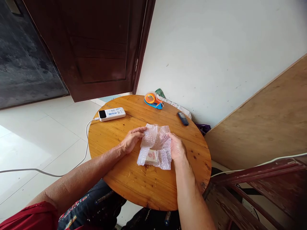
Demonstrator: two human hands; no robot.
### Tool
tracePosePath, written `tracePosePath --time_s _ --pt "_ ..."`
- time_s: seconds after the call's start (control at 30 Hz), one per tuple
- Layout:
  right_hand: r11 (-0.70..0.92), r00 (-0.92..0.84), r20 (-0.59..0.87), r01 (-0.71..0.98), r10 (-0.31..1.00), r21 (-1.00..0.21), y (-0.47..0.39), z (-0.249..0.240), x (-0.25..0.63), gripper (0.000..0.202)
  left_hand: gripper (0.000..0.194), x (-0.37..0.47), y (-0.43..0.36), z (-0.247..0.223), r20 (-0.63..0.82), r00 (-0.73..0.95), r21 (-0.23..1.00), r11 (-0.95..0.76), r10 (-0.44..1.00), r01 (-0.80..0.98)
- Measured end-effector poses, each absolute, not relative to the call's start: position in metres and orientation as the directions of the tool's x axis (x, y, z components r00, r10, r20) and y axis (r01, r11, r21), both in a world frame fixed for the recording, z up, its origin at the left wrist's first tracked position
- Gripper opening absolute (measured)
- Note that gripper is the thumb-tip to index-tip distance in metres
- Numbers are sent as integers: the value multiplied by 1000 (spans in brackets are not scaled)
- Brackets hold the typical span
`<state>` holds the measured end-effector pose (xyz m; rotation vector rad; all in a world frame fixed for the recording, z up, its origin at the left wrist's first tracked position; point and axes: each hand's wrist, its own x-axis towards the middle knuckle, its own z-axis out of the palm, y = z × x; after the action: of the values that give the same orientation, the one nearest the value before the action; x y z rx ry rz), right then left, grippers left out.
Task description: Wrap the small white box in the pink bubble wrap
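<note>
A sheet of clear bubble wrap [150,139] lies on the round wooden table, with its sides partly folded in. On its near part rests a small beige box [152,156] with a red mark, partly covered by the wrap. My left hand [131,140] pinches the wrap's upper left edge between thumb and fingers. At the right edge, my right hand [177,146] grips the wrap with the thumb on top; its other fingers are largely hidden.
On the wooden table [139,188] are a white power bank [112,114] with a cable at the left, an orange and blue tape dispenser [153,100] at the back, and a dark blurred object [183,118] at the right. A wall stands behind.
</note>
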<state>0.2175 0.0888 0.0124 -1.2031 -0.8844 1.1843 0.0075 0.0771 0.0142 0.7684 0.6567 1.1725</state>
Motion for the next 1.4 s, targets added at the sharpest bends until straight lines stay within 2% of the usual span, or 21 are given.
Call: tracePosePath --time_s 0.1,0.17,0.27,0.37,0.47,0.6,0.77,0.9,1.0,1.1,1.17,1.23,1.33,1.4 --pt "-64 187 -115 -256 976 -965 91 13 218 34 46 7 79 10 -49 254 835 179 966 -521" --pt "-71 177 -125 -283 976 -956 89 16 217 35 51 6 79 9 -23 228 893 122 973 -433" --pt "-76 115 -108 -253 987 -965 83 20 213 40 57 3 74 12 105 111 991 -96 988 -89" --pt "-80 65 -88 -124 994 -989 78 22 211 42 56 1 67 17 260 66 928 -269 963 258" --pt "-65 101 -69 -45 993 -997 77 21 212 40 59 1 63 18 311 74 872 -316 947 375" --pt "-37 188 -14 119 982 -992 82 15 218 36 48 1 68 11 257 50 908 -258 965 331" --pt "-42 324 110 429 940 -903 86 9 229 21 36 -3 84 3 85 -97 996 -86 992 -8" --pt "-96 368 176 612 913 -785 88 11 234 18 45 -8 92 3 -29 -146 981 1 989 -193" --pt "-137 366 183 695 912 -706 87 14 233 22 51 -12 95 4 -12 -202 989 -18 979 -144" --pt "-160 352 178 746 919 -646 85 17 230 26 43 -16 90 8 196 -252 979 -174 948 105" --pt "-183 339 168 790 926 -586 84 19 228 29 36 -19 84 14 385 -197 901 -321 902 291" --pt "-215 333 147 829 932 -516 83 22 226 29 31 -22 76 22 487 -76 812 -419 870 407" --pt "-244 334 121 850 935 -467 82 24 223 29 30 -24 66 35 462 220 708 -507 859 492" --pt "-245 333 116 851 936 -465 82 24 223 29 37 -22 63 43 405 413 633 -576 816 517"
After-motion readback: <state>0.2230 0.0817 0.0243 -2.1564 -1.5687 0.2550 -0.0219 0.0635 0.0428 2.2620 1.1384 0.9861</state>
